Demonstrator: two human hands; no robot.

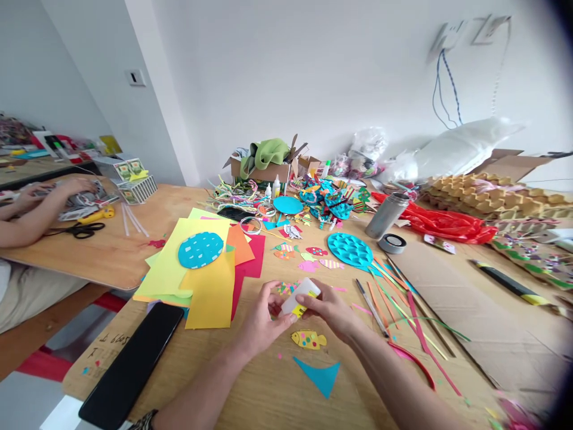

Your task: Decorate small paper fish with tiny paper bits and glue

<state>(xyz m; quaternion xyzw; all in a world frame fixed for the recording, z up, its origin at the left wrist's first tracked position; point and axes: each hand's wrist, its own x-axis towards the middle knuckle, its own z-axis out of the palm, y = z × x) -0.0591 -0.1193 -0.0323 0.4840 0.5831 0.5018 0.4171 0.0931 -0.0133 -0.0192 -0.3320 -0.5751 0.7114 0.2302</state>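
Observation:
A white glue bottle with yellow print is held tilted between both hands, above the wooden table. My right hand grips it, thumb across its front. The fingers of my left hand curl around its lower left end; the nozzle is hidden. Just below lies a yellow paper fish with coloured dots, and nearer to me a blue paper scrap. Small coloured paper bits lie behind my hands. Several more paper fish are spread farther back.
Coloured paper sheets and a black phone lie on the left. To the right are a pen, paper strips, red-handled scissors, cardboard and a steel flask. Another person's hands work at the far left.

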